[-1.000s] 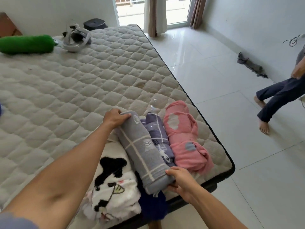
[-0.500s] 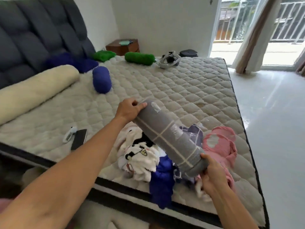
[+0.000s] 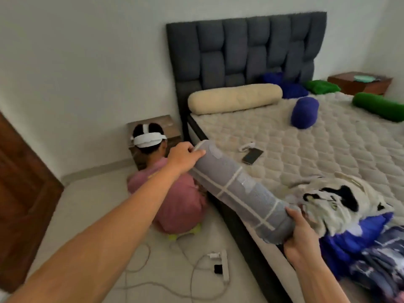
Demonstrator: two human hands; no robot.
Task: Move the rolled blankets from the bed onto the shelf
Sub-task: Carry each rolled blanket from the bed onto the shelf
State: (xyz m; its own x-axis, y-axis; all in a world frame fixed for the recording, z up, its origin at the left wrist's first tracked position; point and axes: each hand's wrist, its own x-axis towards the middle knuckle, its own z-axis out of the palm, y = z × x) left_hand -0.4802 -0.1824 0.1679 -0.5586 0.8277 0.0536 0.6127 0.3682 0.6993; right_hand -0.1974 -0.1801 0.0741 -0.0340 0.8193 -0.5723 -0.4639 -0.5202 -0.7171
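Observation:
I hold a rolled grey blanket with pale check lines (image 3: 238,191) in the air over the near side edge of the bed (image 3: 306,145). My left hand (image 3: 184,155) grips its far end and my right hand (image 3: 302,235) grips its near end. On the mattress to the right lie a white-and-black blanket (image 3: 341,200), a blue blanket (image 3: 358,235) and a purple patterned one (image 3: 382,265). Further up the bed lie a blue roll (image 3: 305,112), a green roll (image 3: 378,107) and a cream bolster (image 3: 235,98). No shelf is in view.
A person in a pink top (image 3: 172,193) with a white headset sits on the floor against the bed, right below the grey roll. A power strip and cables (image 3: 220,262) lie on the floor. A phone (image 3: 252,156) lies on the mattress. A wooden door (image 3: 19,193) stands at left.
Both hands lifted the grey roll off the pile on the bed. My view swung left, from the bed's foot and window towards the headboard and the seated person.

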